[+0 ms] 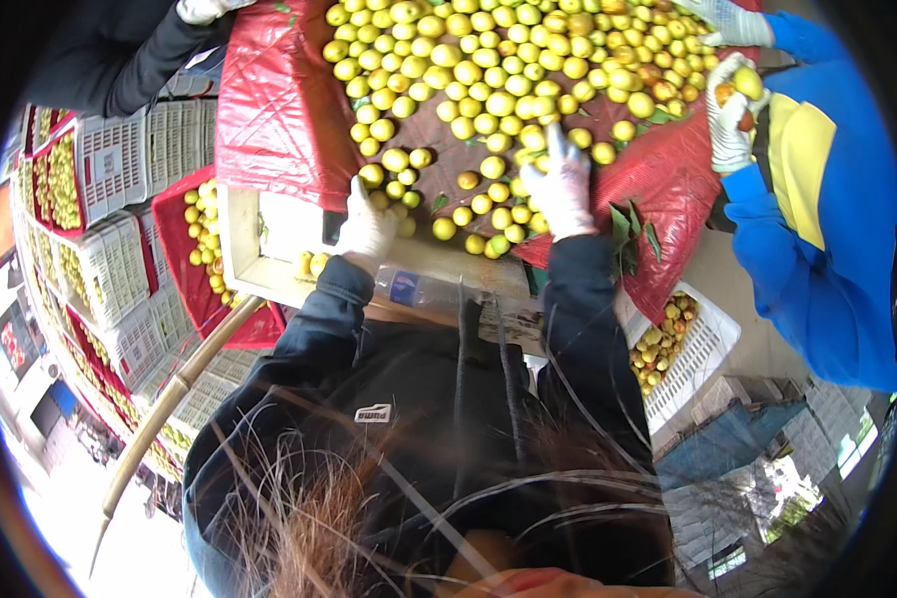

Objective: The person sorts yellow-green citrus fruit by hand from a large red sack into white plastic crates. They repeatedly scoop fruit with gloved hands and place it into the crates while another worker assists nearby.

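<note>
Many yellow-green fruits [499,103], some with brown patches, lie on a table lined with red sheeting [284,112]. My left hand [366,228], in a white glove, rests at the table's near left corner, against a few fruits; its palm side is hidden, so a hold cannot be made out. Over the fruits near the right side is my right hand [562,187], also gloved, with a finger stretched forward and touching or close to a fruit. Whether anything is under its palm is hidden. Green leaves [626,235] lie on the sheeting right of it.
A white box [247,261] with two fruits adjoins the left corner, near a plastic bottle [418,288] and a bamboo pole [179,385]. Stacked crates [116,168] stand left; a crate of browned fruits [706,359] stands right. A co-worker's gloved hand [729,123] holds fruits; another person's sleeve [112,67] is upper left.
</note>
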Demonstrator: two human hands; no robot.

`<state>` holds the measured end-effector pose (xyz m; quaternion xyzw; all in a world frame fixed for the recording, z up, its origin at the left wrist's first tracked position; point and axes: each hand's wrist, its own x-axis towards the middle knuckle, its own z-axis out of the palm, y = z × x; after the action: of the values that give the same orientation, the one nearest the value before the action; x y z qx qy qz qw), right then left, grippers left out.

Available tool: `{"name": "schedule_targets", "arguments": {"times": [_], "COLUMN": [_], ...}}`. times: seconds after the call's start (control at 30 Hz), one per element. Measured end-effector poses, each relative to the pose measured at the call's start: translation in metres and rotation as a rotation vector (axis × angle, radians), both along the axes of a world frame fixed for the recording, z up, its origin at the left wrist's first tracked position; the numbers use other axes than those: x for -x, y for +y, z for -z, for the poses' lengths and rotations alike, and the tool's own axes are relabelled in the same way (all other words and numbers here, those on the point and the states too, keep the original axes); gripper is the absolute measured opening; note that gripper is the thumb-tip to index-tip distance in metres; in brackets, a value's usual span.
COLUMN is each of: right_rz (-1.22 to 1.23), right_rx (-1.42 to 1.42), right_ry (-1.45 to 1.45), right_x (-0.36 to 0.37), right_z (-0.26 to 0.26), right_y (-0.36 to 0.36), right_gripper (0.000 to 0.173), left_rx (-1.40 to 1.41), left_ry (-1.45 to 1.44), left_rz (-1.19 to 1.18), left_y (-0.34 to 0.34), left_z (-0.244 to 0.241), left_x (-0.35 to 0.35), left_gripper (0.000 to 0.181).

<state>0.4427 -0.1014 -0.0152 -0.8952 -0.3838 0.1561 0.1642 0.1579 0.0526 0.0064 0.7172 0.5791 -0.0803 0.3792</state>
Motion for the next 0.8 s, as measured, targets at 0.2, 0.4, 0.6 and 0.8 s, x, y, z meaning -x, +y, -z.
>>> {"name": "schedule_targets", "arguments": {"times": [0.2,0.4,0.6,0.8], "right_rz": [-0.259,0.106,0.131,-0.084], "right_rx": [-0.132,-0.378,-0.529,-0.023], "right_ry": [0.38,0.473,0.02,-0.038], "right_x": [0.07,-0.011,-0.086,-0.064], "right_z": [-0.025,-0.054,-0.061,-0.03], "right_y": [-0.016,0.03,0.09,0.127], "right_gripper": [0.056,0.025,0.033,0.042], "left_rx": [-0.632,0.23,-0.459,-0.602], "left_ry": [-0.206,-0.219,-0.341,0.456], "left_rz": [0.782,0.433,0.5,0.72], "left_y": [-0.003,-0.028,0.055,0.08], "left_z": [0.074,-0.026,-0.049,-0.022], "left_x": [0.032,-0.015,-0.109,-0.154], "left_gripper": [0.096,0.048,0.046,0.064]}}
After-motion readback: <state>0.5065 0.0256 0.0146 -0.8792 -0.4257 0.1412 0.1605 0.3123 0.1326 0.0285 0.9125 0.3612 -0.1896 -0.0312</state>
